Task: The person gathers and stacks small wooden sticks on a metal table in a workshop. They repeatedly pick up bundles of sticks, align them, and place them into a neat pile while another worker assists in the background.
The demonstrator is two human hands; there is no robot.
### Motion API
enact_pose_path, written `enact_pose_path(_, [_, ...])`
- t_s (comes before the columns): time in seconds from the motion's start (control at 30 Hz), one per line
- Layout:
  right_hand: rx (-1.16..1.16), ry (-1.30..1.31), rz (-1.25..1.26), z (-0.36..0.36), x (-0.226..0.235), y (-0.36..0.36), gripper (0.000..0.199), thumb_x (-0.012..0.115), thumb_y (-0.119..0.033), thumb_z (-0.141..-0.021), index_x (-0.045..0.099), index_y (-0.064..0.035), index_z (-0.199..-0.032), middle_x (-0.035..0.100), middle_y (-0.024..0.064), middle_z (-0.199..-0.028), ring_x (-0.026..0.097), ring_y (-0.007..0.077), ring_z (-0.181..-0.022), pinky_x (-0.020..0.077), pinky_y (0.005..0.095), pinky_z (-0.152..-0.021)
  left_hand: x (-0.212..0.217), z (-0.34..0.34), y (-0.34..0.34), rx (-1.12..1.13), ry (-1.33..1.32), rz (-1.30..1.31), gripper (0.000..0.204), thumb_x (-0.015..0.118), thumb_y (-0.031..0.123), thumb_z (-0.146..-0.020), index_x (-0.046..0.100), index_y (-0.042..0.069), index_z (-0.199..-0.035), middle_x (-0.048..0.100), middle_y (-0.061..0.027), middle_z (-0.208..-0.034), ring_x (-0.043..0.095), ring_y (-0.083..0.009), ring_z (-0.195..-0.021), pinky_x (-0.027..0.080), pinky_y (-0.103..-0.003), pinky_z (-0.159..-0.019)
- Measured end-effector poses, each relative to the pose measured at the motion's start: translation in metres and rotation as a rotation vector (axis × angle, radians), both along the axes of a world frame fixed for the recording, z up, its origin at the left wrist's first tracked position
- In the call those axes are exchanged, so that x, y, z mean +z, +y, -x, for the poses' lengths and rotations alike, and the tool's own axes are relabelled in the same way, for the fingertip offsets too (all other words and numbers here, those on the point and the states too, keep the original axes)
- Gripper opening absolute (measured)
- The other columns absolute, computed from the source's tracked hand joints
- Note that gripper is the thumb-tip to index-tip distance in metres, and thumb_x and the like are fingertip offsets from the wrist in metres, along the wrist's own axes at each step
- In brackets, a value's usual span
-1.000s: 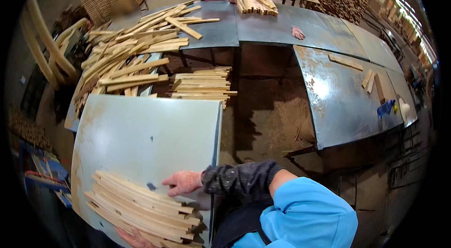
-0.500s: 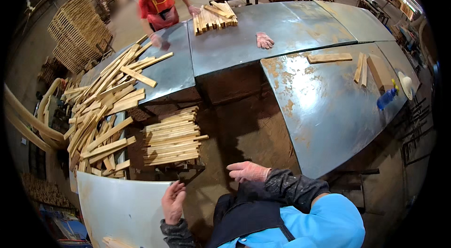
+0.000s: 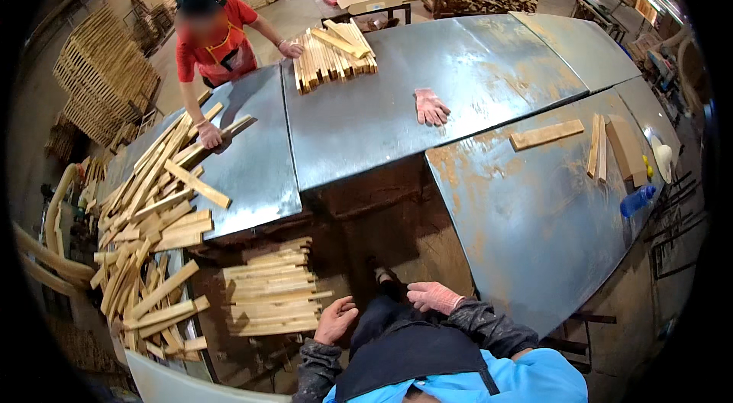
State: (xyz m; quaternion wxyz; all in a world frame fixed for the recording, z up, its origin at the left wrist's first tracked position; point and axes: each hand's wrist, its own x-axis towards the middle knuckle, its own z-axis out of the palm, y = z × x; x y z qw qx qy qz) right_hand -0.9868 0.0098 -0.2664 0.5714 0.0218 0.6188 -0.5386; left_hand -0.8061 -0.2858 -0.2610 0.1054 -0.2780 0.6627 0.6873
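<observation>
My bare left hand (image 3: 336, 320) hangs in front of my dark apron (image 3: 412, 361), its fingers loosely bent and apart, holding nothing visible. To its right is my right hand (image 3: 433, 298) in a pale pink work glove, also holding nothing I can see, with fingers loosely extended. Nearest to the left hand lies a low stack of wooden strips (image 3: 271, 292), laid side by side below table height. A loose pink glove (image 3: 431, 108) rests on the metal table (image 3: 351, 124) ahead.
A heap of loose wooden strips (image 3: 164, 189) covers the left tables. Across the table, a co-worker (image 3: 217, 40) touches a strip there and a neat bundle of strips (image 3: 332, 56). The right metal table (image 3: 527, 227) holds a board (image 3: 546, 134) and a blue bottle (image 3: 637, 201).
My view has shifted forward over the tables, and a foot now shows below. My left hand has come closer to the right one. The co-worker's hand has reached a strip on the heap.
</observation>
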Motion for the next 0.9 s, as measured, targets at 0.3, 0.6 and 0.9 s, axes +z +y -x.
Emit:
enact_pose_path(0.3, [-0.098,0.125,-0.119,0.189,0.033,-0.086,0.072,0.07,-0.034,-0.102,0.045,0.0044,-0.157,0.068,0.0119,-0.126,0.066,0.0215,-0.105,0.0567,0.0358,-0.09,0.005,0.235,-0.091,-0.194,0.016,0.209,0.063,0.075,0.027,-0.099,0.053,-0.002,-0.15,0.065,-0.025,-0.14,0.066,-0.0332,-0.128,0.056,-0.043,-0.105])
enact_pose_path(0.6, [-0.045,0.199,-0.119,0.387,-0.013,-0.173,0.072,0.075,-0.036,-0.098,0.05,0.0046,-0.153,0.071,0.0121,-0.112,0.066,0.0179,-0.097,0.0564,0.0342,-0.084,-0.024,0.357,-0.114,-0.14,-0.017,-0.006,0.062,0.074,0.026,-0.101,0.051,-0.001,-0.152,0.064,-0.0243,-0.141,0.065,-0.0322,-0.128,0.055,-0.042,-0.104])
enact_pose_path(0.9, [0.019,0.954,-0.329,0.681,-0.03,-0.312,0.061,0.066,-0.043,-0.092,0.059,0.0002,-0.134,0.067,0.0277,-0.128,0.063,0.0458,-0.12,0.0504,0.0492,-0.102,-0.052,0.464,-0.144,0.065,-0.283,-0.022,0.059,0.076,0.027,-0.099,0.057,-0.004,-0.146,0.072,-0.0204,-0.13,0.068,-0.0266,-0.121,0.054,-0.039,-0.103])
